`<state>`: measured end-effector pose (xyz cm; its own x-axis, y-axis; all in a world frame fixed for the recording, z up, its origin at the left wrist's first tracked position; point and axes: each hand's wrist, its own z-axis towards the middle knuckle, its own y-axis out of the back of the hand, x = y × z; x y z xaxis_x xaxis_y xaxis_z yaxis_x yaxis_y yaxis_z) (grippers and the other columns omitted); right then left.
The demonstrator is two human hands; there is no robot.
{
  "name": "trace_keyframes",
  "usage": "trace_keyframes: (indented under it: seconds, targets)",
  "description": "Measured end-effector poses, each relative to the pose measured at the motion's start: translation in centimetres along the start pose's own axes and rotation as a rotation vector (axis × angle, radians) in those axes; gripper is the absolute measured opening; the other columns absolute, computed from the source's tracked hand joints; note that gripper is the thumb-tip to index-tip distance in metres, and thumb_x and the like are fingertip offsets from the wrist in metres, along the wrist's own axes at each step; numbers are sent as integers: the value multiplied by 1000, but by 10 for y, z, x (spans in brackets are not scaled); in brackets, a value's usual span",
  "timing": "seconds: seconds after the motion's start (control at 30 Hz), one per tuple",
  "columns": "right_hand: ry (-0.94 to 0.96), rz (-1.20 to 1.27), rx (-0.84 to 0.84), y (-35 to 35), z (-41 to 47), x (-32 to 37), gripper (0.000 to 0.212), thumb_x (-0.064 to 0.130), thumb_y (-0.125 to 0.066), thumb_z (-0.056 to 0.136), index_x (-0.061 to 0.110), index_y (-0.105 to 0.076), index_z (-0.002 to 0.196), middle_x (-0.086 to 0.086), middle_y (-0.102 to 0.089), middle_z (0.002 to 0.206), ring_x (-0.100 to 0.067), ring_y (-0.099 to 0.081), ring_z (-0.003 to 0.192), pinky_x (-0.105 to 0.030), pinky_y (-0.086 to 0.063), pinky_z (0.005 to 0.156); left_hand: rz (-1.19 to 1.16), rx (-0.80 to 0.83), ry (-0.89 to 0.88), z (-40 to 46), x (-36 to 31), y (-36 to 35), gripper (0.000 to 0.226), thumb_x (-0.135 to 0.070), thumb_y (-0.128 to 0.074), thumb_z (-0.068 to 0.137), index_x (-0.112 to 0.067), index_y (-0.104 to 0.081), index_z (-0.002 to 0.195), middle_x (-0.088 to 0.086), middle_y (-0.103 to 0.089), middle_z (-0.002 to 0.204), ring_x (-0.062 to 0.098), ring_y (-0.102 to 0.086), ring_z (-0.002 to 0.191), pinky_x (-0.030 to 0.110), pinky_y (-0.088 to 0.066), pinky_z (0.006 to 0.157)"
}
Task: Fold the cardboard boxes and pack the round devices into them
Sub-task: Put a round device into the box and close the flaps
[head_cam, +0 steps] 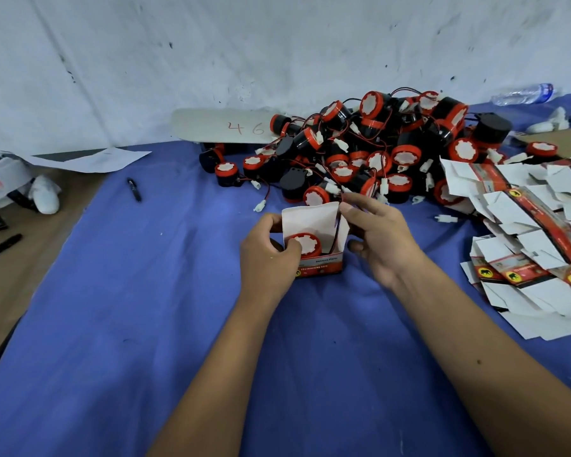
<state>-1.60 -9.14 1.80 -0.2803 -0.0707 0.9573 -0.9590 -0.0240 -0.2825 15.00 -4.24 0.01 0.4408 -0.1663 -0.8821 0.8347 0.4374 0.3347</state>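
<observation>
A small cardboard box with a red printed front stands open on the blue cloth, its white lid flap upright. Inside it lies a round black device with a red cap. My left hand grips the box's left side, thumb at the device. My right hand sits at the box's right side and pinches the device's thin wire near the top of the flap. Behind the box lies a heap of several round devices with wires and white plugs. Flat unfolded boxes are piled at the right.
A blue cloth covers the table; a white sheet hangs behind. A black pen lies on the cloth at left. Bare brown board with a marker and a white bundle is far left. A plastic bottle lies at the back right.
</observation>
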Motion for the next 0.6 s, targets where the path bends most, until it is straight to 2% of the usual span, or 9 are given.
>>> trace_keyframes:
  seconds: [0.1,0.17,0.27,0.37,0.43,0.5,0.53,0.6]
  targets:
    - [114,14,-78,1,-4,7,30,7,-68,96,11,-65,126,0,-78,90,-14,-63,77,-24,-42,53,28,-11,-18,-3,0,-1,25,-4,-66,90,-22,-65,108,-16,-69,97,2,-61,71,15,-51,58]
    - [243,-33,-67,1,-10,13,19,5,-69,95,12,-69,113,0,-80,87,-10,-67,75,-20,-43,54,39,-20,-23,-4,0,-1,24,-5,-67,90,-22,-65,107,-15,-68,97,-1,-61,72,11,-48,59]
    - [617,-358,-54,-2,-22,19,15,5,-75,90,15,-70,100,5,-78,87,-5,-73,85,-15,-52,67,26,-59,-17,-4,0,-2,20,-6,-66,92,-21,-64,105,-12,-68,96,3,-62,75,10,-48,59]
    - [944,-751,32,-9,-35,16,20,6,-75,90,14,-70,108,12,-74,95,-3,-71,93,-14,-52,74,3,-73,-17,-5,-1,-2,21,-8,-67,92,-26,-63,102,-15,-67,91,2,-61,70,10,-46,56]
    - [985,-918,122,-14,-40,11,20,8,-72,92,14,-71,110,14,-73,98,-5,-69,89,-15,-50,77,-9,-66,-18,-6,-3,-4,30,-7,-69,91,-35,-59,95,-17,-65,86,-1,-59,65,10,-45,55]
    - [902,-1101,190,-17,-40,8,12,17,-66,96,17,-70,108,18,-68,98,-7,-63,87,-14,-42,77,-53,-66,13,-6,-4,-6,34,-7,-69,91,-40,-58,90,-15,-65,80,0,-59,64,11,-45,55]
    - [845,-1215,191,-19,-38,6,12,24,-62,98,18,-69,106,14,-68,98,-11,-62,88,-19,-41,76,-100,-61,46,-5,-3,-6,31,-8,-69,91,-38,-62,90,-14,-67,79,2,-60,66,12,-48,56]
    - [763,-1393,144,-22,-33,4,22,37,-56,101,18,-66,102,3,-69,97,-20,-61,89,-29,-41,73,-194,-21,133,-5,-2,-4,20,-8,-65,91,-28,-70,94,-12,-73,83,8,-67,76,24,-57,65]
